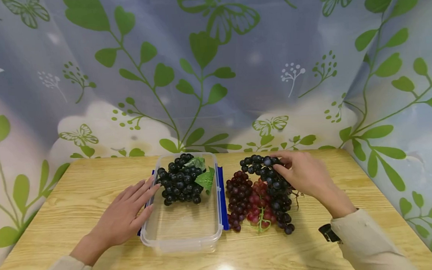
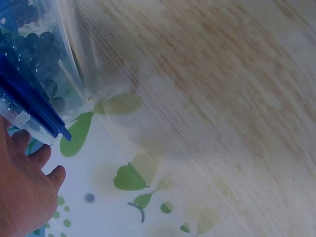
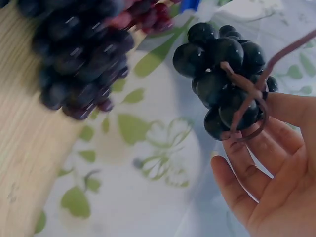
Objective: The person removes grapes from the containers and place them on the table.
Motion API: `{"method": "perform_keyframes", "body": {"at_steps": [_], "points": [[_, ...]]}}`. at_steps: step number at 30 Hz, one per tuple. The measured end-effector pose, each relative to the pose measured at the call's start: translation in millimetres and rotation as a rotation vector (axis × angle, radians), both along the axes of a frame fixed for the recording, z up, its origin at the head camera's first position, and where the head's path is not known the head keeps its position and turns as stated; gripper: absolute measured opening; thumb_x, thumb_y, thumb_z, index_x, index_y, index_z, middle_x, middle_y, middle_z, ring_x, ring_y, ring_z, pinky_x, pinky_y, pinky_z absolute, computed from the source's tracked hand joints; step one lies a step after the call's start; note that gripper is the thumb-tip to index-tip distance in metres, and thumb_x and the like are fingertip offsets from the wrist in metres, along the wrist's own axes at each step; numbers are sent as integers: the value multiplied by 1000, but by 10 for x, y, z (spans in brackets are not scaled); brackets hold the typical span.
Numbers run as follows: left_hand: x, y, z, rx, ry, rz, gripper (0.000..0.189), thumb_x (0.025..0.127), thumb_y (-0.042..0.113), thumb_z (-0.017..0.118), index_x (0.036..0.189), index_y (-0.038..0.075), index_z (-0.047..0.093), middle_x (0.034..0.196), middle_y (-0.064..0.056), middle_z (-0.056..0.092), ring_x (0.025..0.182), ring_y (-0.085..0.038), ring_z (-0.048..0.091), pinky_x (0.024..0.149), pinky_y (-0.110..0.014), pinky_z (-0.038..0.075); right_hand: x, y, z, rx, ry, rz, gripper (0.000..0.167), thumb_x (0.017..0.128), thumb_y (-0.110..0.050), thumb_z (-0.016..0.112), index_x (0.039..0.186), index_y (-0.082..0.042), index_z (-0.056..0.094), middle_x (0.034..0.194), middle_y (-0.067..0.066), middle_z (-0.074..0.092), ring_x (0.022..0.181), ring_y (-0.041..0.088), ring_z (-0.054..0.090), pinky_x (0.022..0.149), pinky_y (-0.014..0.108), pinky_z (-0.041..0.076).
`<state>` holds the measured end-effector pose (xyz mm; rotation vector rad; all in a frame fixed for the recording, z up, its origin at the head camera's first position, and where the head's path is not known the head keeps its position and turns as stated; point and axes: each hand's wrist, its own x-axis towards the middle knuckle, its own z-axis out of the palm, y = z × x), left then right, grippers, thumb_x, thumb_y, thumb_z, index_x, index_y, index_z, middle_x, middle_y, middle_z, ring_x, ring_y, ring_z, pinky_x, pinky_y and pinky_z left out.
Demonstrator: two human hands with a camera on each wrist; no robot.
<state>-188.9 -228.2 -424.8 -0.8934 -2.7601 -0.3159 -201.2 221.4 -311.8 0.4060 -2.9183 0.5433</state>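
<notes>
My right hand [image 1: 305, 174] pinches a bunch of black grapes [image 1: 257, 164] by its upper end, raised over the other bunches. In the right wrist view, a curling brown stem [image 3: 254, 94] sticks out of the held bunch, by the fingers. Straight fingers of my left hand [image 1: 125, 214] rest at the left rim of a clear plastic box [image 1: 182, 242]. Inside the box, toward its far end, lies another bunch of black grapes [image 1: 179, 181] with green leaves [image 1: 205, 179]. The left wrist view shows the left hand beside the box's blue side flap [image 2: 32, 101].
Right of the box lie a dark red bunch of grapes [image 1: 238, 196], a bright red bunch [image 1: 257, 201] with a green stem, and more dark grapes [image 1: 283, 214]. A patterned cloth [image 1: 272, 85] hangs behind the wooden table [image 1: 102, 176].
</notes>
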Motion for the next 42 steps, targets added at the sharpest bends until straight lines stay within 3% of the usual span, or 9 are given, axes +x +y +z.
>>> {"method": "perform_keyframes", "body": {"at_steps": [6, 9, 15, 26, 33, 42], "points": [[7, -2, 2, 11, -8, 5, 57, 101, 28, 49, 153, 20, 28, 158, -4, 18, 141, -30, 22, 109, -52, 21, -35, 268, -25, 19, 2, -78, 37, 95, -27, 59, 130, -16, 62, 106, 17, 69, 61, 16, 61, 37, 30, 32], [7, -3, 2, 16, -11, 5, 57, 101, 28, 49, 153, 20, 28, 158, -3, 17, 141, -30, 22, 109, -52, 21, -34, 394, -62, 13, -15, -121, 38, 96, -28, 58, 131, -15, 60, 110, 19, 67, 60, 19, 61, 38, 29, 33], [-9, -1, -4, 20, -5, -3, 57, 101, 28, 49, 153, 20, 28, 158, -4, 18, 141, -30, 22, 109, -52, 21, 5, 650, -163, -10, -40, -192, 38, 97, -25, 57, 132, -10, 58, 111, 23, 65, 79, 33, 66, 44, 30, 40], [-2, 3, -15, 30, -2, 0, 57, 100, 26, 50, 152, 18, 30, 158, -5, 19, 140, -30, 22, 109, -52, 22, 88, 880, -373, -8, -130, -296, 40, 96, -28, 56, 127, -3, 60, 109, 22, 66, 53, 14, 58, 38, 31, 35], [3, 7, -21, 31, -8, 3, 58, 100, 26, 50, 153, 20, 28, 158, -5, 18, 140, -31, 22, 109, -52, 21, 140, 862, -503, 40, -180, -346, 41, 96, -30, 53, 128, -5, 58, 112, 20, 66, 49, 14, 53, 39, 31, 35], [0, 6, -26, 35, -3, 3, 58, 100, 26, 50, 153, 20, 28, 158, -5, 18, 140, -31, 22, 109, -52, 21, 195, 831, -630, 42, -212, -332, 44, 96, -31, 54, 129, -2, 58, 110, 20, 66, 49, 15, 51, 41, 32, 34]]}}
